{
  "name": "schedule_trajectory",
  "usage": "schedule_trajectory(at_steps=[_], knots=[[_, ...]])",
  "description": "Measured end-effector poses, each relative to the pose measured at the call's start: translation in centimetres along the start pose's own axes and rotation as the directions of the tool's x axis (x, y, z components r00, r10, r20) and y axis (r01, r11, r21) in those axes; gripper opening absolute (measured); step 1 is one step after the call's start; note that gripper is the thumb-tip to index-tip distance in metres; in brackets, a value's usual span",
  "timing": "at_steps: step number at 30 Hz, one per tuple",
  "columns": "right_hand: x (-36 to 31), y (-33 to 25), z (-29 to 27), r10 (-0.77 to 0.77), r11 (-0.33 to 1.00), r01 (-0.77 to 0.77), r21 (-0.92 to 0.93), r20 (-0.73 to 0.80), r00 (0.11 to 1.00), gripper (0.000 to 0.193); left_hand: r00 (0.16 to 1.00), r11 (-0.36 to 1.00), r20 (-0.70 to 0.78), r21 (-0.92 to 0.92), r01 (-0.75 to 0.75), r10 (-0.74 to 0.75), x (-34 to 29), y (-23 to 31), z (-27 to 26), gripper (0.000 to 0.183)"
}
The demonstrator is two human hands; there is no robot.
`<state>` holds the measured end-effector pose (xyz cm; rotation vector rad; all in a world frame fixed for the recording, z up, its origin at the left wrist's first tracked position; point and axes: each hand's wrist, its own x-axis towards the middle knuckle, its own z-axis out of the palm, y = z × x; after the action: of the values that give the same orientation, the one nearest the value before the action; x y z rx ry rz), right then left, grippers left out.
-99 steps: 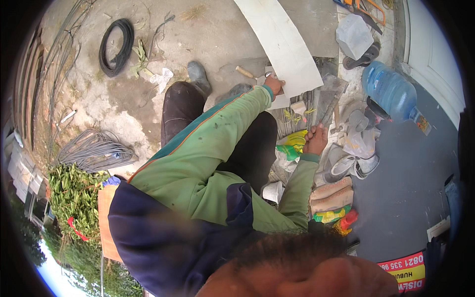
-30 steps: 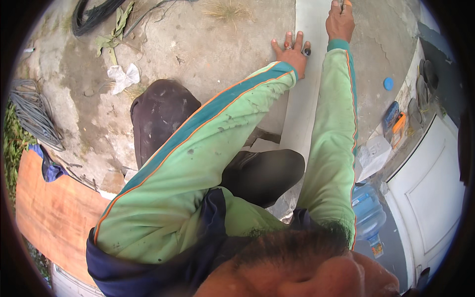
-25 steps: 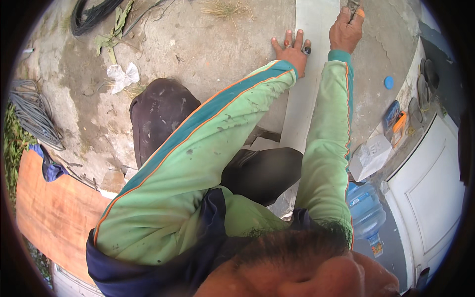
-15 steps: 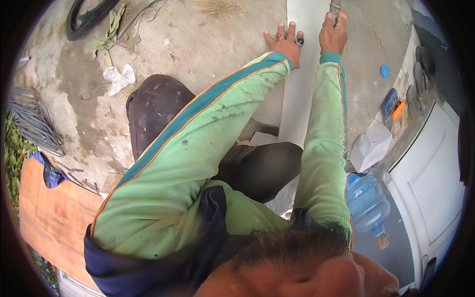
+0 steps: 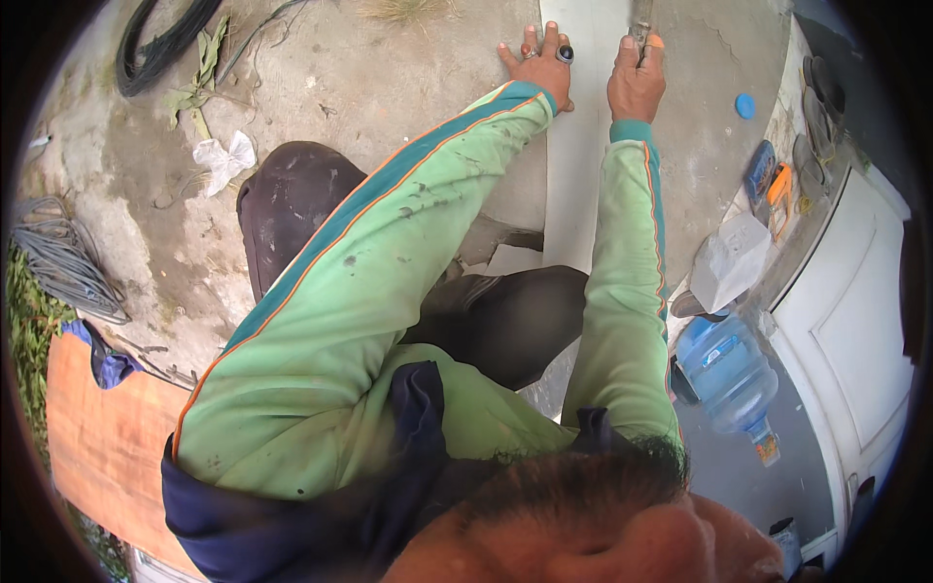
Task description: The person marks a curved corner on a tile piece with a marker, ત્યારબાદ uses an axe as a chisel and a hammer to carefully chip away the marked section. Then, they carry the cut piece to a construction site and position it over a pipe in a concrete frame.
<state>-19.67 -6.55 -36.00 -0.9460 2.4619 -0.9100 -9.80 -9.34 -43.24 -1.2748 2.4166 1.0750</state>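
A long, flat white strip [image 5: 573, 194] lies on the concrete and runs away from me. My left hand [image 5: 540, 73] rests on its left edge, palm down, with fingers spread and rings on them. Beside the strip's right edge, my right hand [image 5: 637, 85] is closed around the worn grey handle [image 5: 640, 21] of a tool. The far end of that tool lies at the picture's rim, so its kind is hidden. Between the two hands a band of white surface shows.
A crumpled white plastic piece [image 5: 224, 161] and a black coil [image 5: 160, 49] lie leftward, near a grey cable bundle [image 5: 63, 257]. Rightward are a blue cap [image 5: 744, 106], orange-handled item [image 5: 779, 187], white box [image 5: 731, 257], large blue water bottle [image 5: 729, 374] and white door [image 5: 846, 330].
My right hand has drawn nearer to me along the strip with the tool in it. The left hand stays spread on the strip. The whole view has shifted slightly.
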Motion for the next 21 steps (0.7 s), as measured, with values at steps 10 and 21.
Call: schedule_trajectory(at_steps=[10, 21], knots=[[-0.7, 4.9, -1.6, -0.042, 0.995, 0.044, -0.088, 0.024, 0.999, 0.042, 0.998, 1.000, -0.053, -0.007, -0.030, 0.030, 0.1, 0.9, -0.2, 0.115], [-5.0, 3.9, -3.0, -0.182, 0.981, 0.190, 0.037, -0.158, 0.970, 0.044, 0.996, 0.999, 0.092, -0.044, 0.024, -0.020, -1.1, 1.7, -2.5, 0.123]])
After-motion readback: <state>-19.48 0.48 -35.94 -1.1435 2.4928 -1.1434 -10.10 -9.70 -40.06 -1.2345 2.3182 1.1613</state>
